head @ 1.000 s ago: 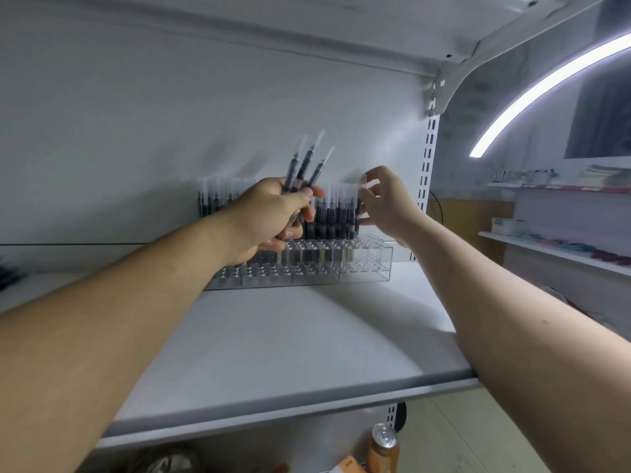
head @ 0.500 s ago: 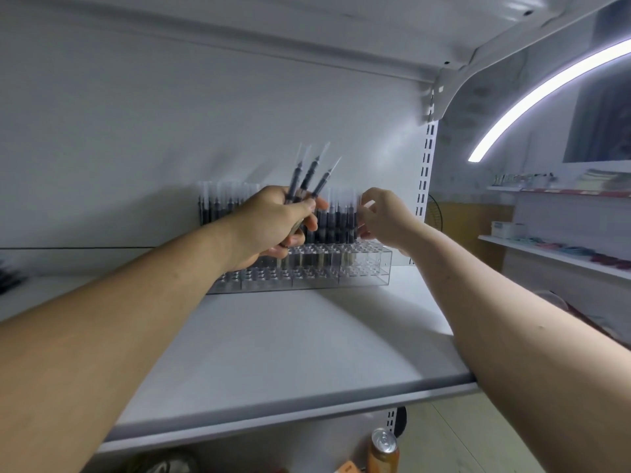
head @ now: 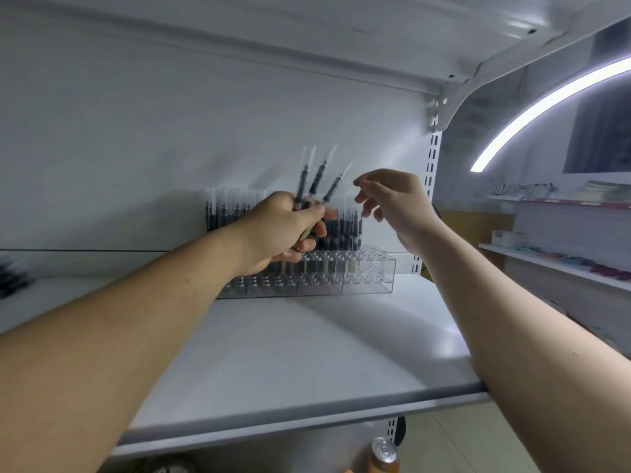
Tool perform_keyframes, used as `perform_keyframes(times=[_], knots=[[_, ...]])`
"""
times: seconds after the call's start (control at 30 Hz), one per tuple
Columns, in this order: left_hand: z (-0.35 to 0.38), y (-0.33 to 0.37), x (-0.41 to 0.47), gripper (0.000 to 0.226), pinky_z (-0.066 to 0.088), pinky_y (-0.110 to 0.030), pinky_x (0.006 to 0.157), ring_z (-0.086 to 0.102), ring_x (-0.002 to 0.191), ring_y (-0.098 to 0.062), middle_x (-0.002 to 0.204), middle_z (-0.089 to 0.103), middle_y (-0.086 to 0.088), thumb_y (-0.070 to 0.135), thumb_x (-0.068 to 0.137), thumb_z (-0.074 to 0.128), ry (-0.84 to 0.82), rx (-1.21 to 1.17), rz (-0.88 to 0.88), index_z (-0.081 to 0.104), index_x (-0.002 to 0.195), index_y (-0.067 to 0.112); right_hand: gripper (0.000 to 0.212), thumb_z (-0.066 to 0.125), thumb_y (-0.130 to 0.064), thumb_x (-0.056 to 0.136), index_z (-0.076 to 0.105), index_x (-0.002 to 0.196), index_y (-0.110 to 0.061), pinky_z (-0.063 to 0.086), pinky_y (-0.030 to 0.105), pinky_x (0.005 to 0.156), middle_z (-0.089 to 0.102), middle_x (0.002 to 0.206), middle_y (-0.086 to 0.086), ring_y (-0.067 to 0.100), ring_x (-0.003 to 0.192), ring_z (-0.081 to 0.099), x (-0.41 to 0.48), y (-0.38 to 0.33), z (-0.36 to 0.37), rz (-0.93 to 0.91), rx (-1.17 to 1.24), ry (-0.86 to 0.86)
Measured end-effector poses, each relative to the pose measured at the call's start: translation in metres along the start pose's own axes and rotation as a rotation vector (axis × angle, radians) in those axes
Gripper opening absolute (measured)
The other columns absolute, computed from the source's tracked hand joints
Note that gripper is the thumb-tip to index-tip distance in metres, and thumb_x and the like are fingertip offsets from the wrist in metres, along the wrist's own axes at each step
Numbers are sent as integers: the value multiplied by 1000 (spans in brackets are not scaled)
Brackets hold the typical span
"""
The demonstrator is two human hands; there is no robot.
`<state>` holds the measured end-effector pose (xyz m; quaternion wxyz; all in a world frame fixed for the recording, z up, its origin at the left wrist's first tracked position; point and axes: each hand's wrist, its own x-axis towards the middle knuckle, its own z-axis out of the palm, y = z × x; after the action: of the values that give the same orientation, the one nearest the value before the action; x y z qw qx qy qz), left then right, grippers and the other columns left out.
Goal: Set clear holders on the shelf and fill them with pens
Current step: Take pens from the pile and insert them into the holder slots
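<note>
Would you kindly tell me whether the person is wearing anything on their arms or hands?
Nothing that shows. The left hand and the right hand are bare, with no gloves and no ring I can make out. The left forearm and the right forearm are uncovered, with no sleeve, watch or bracelet in view.

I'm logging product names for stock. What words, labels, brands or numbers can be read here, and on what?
No text can be read anywhere in this view.
pens in the left hand: motion-blurred, no print legible.
clear holder: no label visible.
can below the shelf: mostly its top shows, no brand readable.
goods on the far right shelves: too small and blurred.
</note>
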<state>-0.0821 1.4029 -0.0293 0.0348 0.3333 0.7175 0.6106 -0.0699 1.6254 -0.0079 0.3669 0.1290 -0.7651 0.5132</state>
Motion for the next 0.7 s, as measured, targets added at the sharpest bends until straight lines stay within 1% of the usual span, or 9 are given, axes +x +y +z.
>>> perform_keyframes(times=[0.1, 0.17, 0.23, 0.3, 0.4, 0.5, 0.57, 0.63, 0.7], knots=[[1, 1, -1, 27, 35, -22, 44, 49, 59, -12, 83, 58, -5, 21, 110, 52, -13, -4, 2, 70, 119, 5, 10, 65, -8, 100, 74, 102, -4, 43, 32, 57, 72, 87, 13, 26, 68, 61, -3, -4, 2, 125, 224, -206], [2, 2, -2, 28, 37, -21, 43, 50, 60, -14, 83, 59, -5, 22, 110, 53, -11, 8, 4, 69, 119, 2, 13, 66, -12, 101, 72, 106, -2, 47, 34, 63, 71, 97, 17, 27, 74, 63, -5, -5, 3, 177, 271, -341], [4, 2, -2, 29, 38, -20, 43, 50, 61, -15, 83, 60, -7, 23, 110, 53, -8, 13, 6, 67, 119, -1, 15, 67, -14, 101, 70, 106, -1, 48, 34, 66, 70, 101, 19, 27, 78, 65, -7, -4, 4, 180, 278, -409], [5, 3, -3, 26, 38, -20, 43, 51, 61, -16, 83, 61, -7, 23, 109, 54, -5, 15, 6, 65, 115, 1, 14, 69, -15, 99, 70, 103, -1, 49, 34, 68, 70, 101, 19, 27, 79, 66, -7, -6, 4, 168, 303, -412], [4, 4, -4, 21, 40, -21, 46, 53, 59, -15, 80, 64, -4, 24, 109, 55, 9, 9, 5, 66, 114, 6, 11, 69, -13, 98, 70, 99, -3, 50, 33, 70, 71, 99, 17, 28, 82, 70, -7, -8, 3, 160, 349, -392], [2, 4, -3, 21, 40, -22, 47, 52, 55, -13, 77, 65, -2, 25, 108, 57, 26, -29, -17, 68, 117, 10, 12, 62, -10, 103, 69, 97, -4, 50, 32, 67, 73, 93, 13, 29, 82, 71, -5, -9, 3, 152, 394, -307], [2, 3, -2, 21, 39, -22, 46, 49, 54, -12, 79, 64, -2, 26, 108, 58, 25, -24, -35, 70, 117, 11, 16, 56, -9, 105, 67, 97, -2, 48, 31, 64, 71, 88, 12, 27, 78, 70, -3, -11, 2, 146, 458, -213], [1, 2, -2, 21, 32, -21, 43, 42, 52, -10, 79, 57, -3, 25, 109, 56, 8, -13, -39, 69, 117, 11, 16, 52, -8, 105, 64, 97, -1, 47, 31, 61, 67, 85, 13, 26, 73, 67, 0, -12, -2, 134, 483, -83], [0, 1, -1, 23, 26, -21, 42, 34, 53, -10, 75, 47, 1, 25, 110, 53, -11, 1, -42, 68, 120, 11, 13, 52, -9, 105, 62, 102, -2, 46, 31, 58, 67, 83, 11, 23, 68, 66, 5, -8, -6, 93, 315, 73]])
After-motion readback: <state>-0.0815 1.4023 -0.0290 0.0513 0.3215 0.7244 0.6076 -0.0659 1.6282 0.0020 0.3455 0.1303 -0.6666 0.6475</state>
